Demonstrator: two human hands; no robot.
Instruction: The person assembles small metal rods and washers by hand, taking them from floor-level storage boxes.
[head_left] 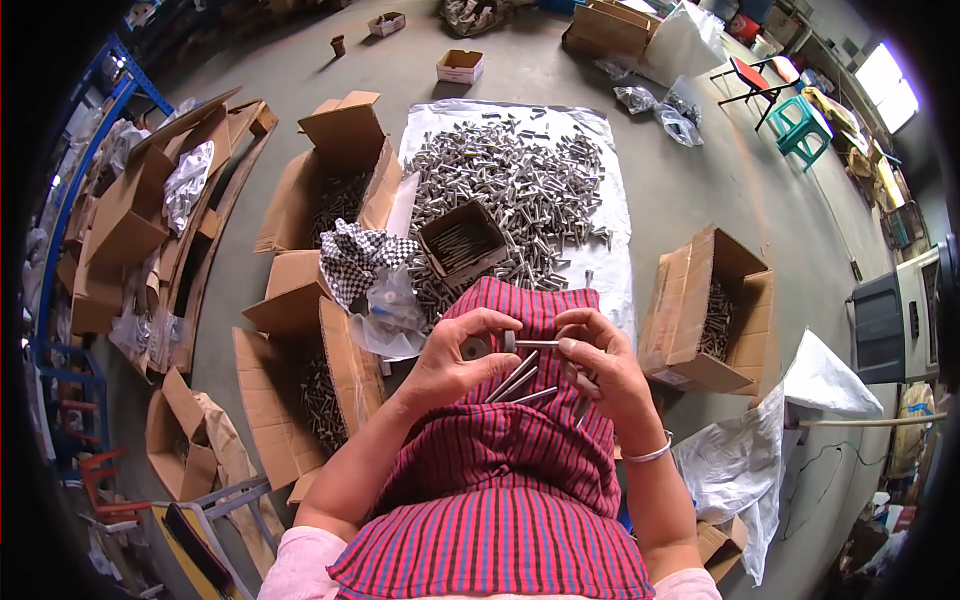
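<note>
Head view, looking down: both hands meet over the lap, with a metal pin (537, 344) held level between them, above the striped apron (490, 545). The pin is slim, straight and silvery, with a bright, smooth shank. At its left end sits a round head (510, 341), thicker, darker and duller grey than the shank. The left hand (455, 358) pinches that head between thumb and forefinger, while the right hand (608, 372) has the other end of the shank between thumb and bent fingers (a pale bracelet (650, 449) circles that wrist). A grey disc (474, 348) shows within the curl of the left hand; whether it is gripped or lies behind is hard to tell. Below the hands, loose rods (514, 380) lie slanting on the apron's dark and pink stripes. Beyond the knees, a white sheet (617, 200) carries a broad heap of silvery parts (530, 190), which leaves a bare strip along its right edge. Nearer its left edge stands a small carton (478, 268) of thin rods, with a checked cloth (350, 262) just beside it.
</note>
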